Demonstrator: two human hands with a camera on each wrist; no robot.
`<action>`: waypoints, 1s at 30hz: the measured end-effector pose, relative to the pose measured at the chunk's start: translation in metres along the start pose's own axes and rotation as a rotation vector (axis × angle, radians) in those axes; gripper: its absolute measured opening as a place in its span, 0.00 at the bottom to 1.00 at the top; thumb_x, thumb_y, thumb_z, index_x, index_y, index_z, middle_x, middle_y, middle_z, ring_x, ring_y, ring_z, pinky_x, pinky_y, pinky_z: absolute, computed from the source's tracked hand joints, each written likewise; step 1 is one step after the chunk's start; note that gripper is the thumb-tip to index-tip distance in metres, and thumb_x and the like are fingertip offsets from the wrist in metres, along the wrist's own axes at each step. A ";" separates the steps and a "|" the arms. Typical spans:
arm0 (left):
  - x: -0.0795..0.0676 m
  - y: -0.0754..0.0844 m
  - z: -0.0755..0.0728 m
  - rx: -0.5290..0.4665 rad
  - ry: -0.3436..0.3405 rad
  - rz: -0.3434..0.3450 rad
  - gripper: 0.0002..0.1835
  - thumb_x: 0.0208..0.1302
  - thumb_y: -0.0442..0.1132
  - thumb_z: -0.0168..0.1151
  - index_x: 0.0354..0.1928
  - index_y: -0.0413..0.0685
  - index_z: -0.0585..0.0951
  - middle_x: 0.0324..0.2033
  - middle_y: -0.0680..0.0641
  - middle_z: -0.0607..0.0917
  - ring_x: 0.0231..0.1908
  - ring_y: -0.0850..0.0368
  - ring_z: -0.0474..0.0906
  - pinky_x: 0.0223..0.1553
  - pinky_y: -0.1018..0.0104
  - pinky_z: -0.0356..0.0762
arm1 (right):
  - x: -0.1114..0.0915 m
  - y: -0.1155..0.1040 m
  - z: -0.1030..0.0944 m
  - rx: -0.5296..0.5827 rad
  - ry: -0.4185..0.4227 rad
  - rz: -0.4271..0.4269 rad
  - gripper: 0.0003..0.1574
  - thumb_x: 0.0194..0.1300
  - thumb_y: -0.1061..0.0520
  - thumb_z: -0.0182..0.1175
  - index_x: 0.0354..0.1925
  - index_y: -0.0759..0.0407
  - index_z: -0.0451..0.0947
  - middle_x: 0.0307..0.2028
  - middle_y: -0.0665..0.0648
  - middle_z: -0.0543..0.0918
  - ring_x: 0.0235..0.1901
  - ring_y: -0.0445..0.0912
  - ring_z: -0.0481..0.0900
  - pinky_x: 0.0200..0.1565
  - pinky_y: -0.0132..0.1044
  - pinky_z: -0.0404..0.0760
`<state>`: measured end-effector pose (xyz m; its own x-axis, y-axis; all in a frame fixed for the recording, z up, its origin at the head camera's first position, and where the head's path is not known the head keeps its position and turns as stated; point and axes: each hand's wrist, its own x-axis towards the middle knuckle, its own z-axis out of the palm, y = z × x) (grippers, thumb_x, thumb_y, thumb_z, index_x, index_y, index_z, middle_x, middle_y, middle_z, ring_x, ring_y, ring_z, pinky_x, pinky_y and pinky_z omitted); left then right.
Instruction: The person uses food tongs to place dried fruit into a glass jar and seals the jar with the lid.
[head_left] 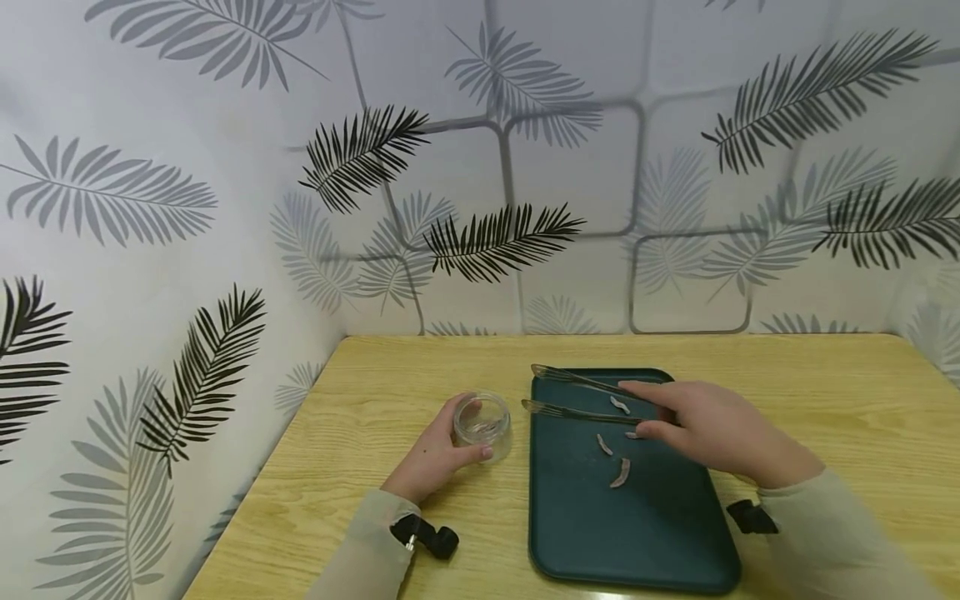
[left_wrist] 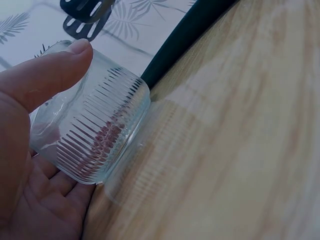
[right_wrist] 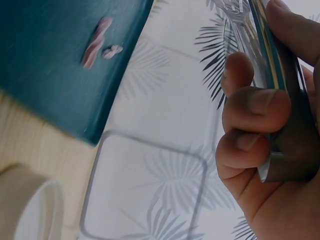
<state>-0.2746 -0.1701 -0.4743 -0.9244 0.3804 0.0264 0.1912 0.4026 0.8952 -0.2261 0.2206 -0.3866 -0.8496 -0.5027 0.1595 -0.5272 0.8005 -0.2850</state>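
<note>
On the left of the table, my left hand [head_left: 433, 457] holds a clear, ribbed glass jar [head_left: 501, 443], thumb on one side and fingers on the other. Through the wall of the jar [left_wrist: 100, 115] some pinkish pieces show at the bottom. My right hand [head_left: 716, 429] grips metal tongs [head_left: 573, 412] over the tray; their two slotted ends [left_wrist: 86, 12] are spread apart and point left, towards the jar, with nothing between them. Several small, twisted pinkish-grey strips [head_left: 620, 473] lie on the dark green tray [head_left: 630, 533] below the right hand.
The tray lies on a light wooden table [head_left: 420, 367], just right of the jar. A leaf-patterned wall [head_left: 555, 183] rises behind the table and along its left. In the right wrist view a pale round-rimmed object [right_wrist: 30, 205] appears at the lower left.
</note>
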 end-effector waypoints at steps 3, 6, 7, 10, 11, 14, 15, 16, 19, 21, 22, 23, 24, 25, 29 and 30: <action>0.000 0.000 0.001 0.000 0.001 0.003 0.49 0.60 0.49 0.76 0.78 0.63 0.57 0.71 0.53 0.68 0.71 0.53 0.63 0.69 0.48 0.59 | -0.007 0.007 -0.002 -0.005 0.000 0.021 0.37 0.70 0.43 0.64 0.74 0.45 0.69 0.24 0.37 0.71 0.20 0.34 0.66 0.28 0.36 0.68; -0.001 0.000 0.001 0.002 0.007 0.001 0.49 0.60 0.51 0.76 0.78 0.65 0.58 0.71 0.54 0.69 0.71 0.53 0.62 0.69 0.47 0.59 | -0.013 0.014 -0.003 -0.017 -0.006 0.037 0.38 0.70 0.43 0.64 0.74 0.45 0.68 0.25 0.37 0.71 0.22 0.34 0.66 0.29 0.37 0.67; -0.001 -0.001 0.001 0.002 0.008 0.002 0.49 0.60 0.51 0.76 0.78 0.64 0.58 0.71 0.54 0.69 0.71 0.52 0.62 0.69 0.47 0.59 | -0.015 0.016 -0.003 -0.016 -0.009 0.044 0.38 0.70 0.42 0.64 0.74 0.45 0.68 0.25 0.38 0.71 0.23 0.34 0.66 0.29 0.37 0.67; -0.002 -0.001 0.000 0.009 0.012 0.000 0.48 0.59 0.52 0.76 0.77 0.65 0.58 0.71 0.53 0.69 0.71 0.52 0.62 0.69 0.46 0.58 | -0.021 0.022 -0.002 -0.017 -0.015 0.062 0.38 0.70 0.38 0.62 0.74 0.46 0.68 0.25 0.39 0.70 0.23 0.35 0.65 0.28 0.37 0.66; -0.002 -0.001 0.000 0.010 0.013 -0.001 0.48 0.59 0.52 0.76 0.77 0.65 0.58 0.70 0.53 0.69 0.71 0.52 0.62 0.69 0.46 0.58 | -0.023 0.025 -0.002 -0.017 -0.013 0.067 0.39 0.70 0.38 0.61 0.74 0.46 0.69 0.25 0.39 0.70 0.22 0.35 0.65 0.28 0.37 0.66; -0.003 -0.001 0.000 0.009 0.011 -0.005 0.48 0.59 0.52 0.76 0.77 0.66 0.58 0.70 0.53 0.69 0.71 0.51 0.62 0.69 0.46 0.58 | -0.030 0.030 -0.001 -0.016 -0.011 0.087 0.38 0.70 0.38 0.62 0.73 0.48 0.70 0.24 0.40 0.69 0.21 0.35 0.64 0.27 0.36 0.65; -0.002 -0.001 0.000 0.009 0.010 -0.004 0.48 0.60 0.52 0.76 0.77 0.66 0.58 0.70 0.53 0.69 0.71 0.51 0.63 0.69 0.46 0.58 | -0.031 0.032 -0.001 -0.017 -0.010 0.094 0.38 0.70 0.39 0.63 0.73 0.48 0.70 0.24 0.40 0.69 0.21 0.35 0.63 0.26 0.36 0.64; -0.002 0.000 0.000 0.007 0.009 -0.003 0.48 0.60 0.51 0.76 0.77 0.66 0.58 0.70 0.53 0.69 0.70 0.51 0.63 0.69 0.46 0.58 | -0.033 0.034 0.000 -0.019 -0.010 0.102 0.38 0.70 0.40 0.63 0.73 0.48 0.70 0.24 0.40 0.69 0.21 0.35 0.63 0.26 0.36 0.64; -0.001 0.000 0.000 0.006 0.008 0.001 0.48 0.60 0.51 0.76 0.78 0.64 0.58 0.70 0.54 0.69 0.70 0.52 0.63 0.69 0.46 0.58 | -0.038 0.040 0.000 -0.026 -0.008 0.128 0.37 0.70 0.43 0.64 0.72 0.48 0.71 0.24 0.41 0.69 0.21 0.36 0.64 0.27 0.37 0.64; 0.000 0.000 0.000 0.005 0.008 0.003 0.48 0.60 0.51 0.75 0.78 0.64 0.58 0.70 0.54 0.69 0.70 0.52 0.63 0.69 0.46 0.58 | -0.041 0.043 0.000 -0.029 -0.014 0.143 0.37 0.70 0.42 0.64 0.72 0.48 0.71 0.24 0.41 0.69 0.22 0.37 0.65 0.27 0.37 0.65; 0.000 0.000 0.000 0.006 0.007 0.003 0.48 0.60 0.51 0.75 0.78 0.64 0.58 0.71 0.54 0.69 0.71 0.52 0.63 0.69 0.46 0.58 | -0.043 0.045 0.000 -0.029 -0.018 0.155 0.37 0.70 0.42 0.64 0.72 0.48 0.71 0.24 0.42 0.69 0.22 0.37 0.65 0.26 0.37 0.65; 0.000 0.000 0.000 0.008 0.008 0.003 0.48 0.60 0.51 0.75 0.77 0.64 0.58 0.70 0.54 0.69 0.71 0.52 0.63 0.70 0.46 0.58 | -0.044 0.046 0.000 -0.026 -0.021 0.162 0.37 0.70 0.41 0.64 0.72 0.49 0.71 0.24 0.42 0.70 0.22 0.38 0.65 0.26 0.37 0.65; -0.001 0.000 0.000 0.011 0.009 0.003 0.48 0.60 0.51 0.75 0.77 0.64 0.58 0.70 0.54 0.69 0.71 0.52 0.63 0.70 0.46 0.58 | -0.045 0.047 -0.001 -0.026 -0.026 0.171 0.38 0.70 0.41 0.64 0.72 0.49 0.71 0.24 0.42 0.70 0.22 0.38 0.65 0.26 0.37 0.65; 0.000 -0.001 0.000 0.013 0.009 0.003 0.48 0.60 0.51 0.75 0.77 0.64 0.58 0.70 0.54 0.69 0.71 0.52 0.63 0.70 0.46 0.58 | -0.046 0.049 -0.001 -0.022 -0.033 0.180 0.38 0.70 0.41 0.64 0.72 0.49 0.70 0.24 0.42 0.70 0.22 0.38 0.66 0.26 0.37 0.65; -0.001 0.000 0.000 0.011 0.009 0.003 0.48 0.60 0.51 0.75 0.78 0.61 0.58 0.70 0.53 0.69 0.71 0.51 0.63 0.70 0.46 0.58 | -0.048 0.053 -0.002 -0.016 -0.064 0.210 0.38 0.70 0.40 0.63 0.72 0.50 0.70 0.25 0.42 0.74 0.23 0.39 0.68 0.27 0.39 0.68; -0.001 0.000 0.000 0.009 0.009 0.003 0.49 0.60 0.51 0.75 0.78 0.61 0.58 0.70 0.53 0.69 0.70 0.51 0.63 0.69 0.46 0.58 | -0.048 0.054 -0.002 -0.019 -0.071 0.216 0.38 0.70 0.40 0.63 0.72 0.50 0.71 0.27 0.42 0.76 0.24 0.39 0.70 0.28 0.39 0.69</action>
<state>-0.2736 -0.1705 -0.4747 -0.9268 0.3742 0.0327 0.1965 0.4088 0.8912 -0.2140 0.2883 -0.4081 -0.9399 -0.3401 0.0301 -0.3340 0.8977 -0.2873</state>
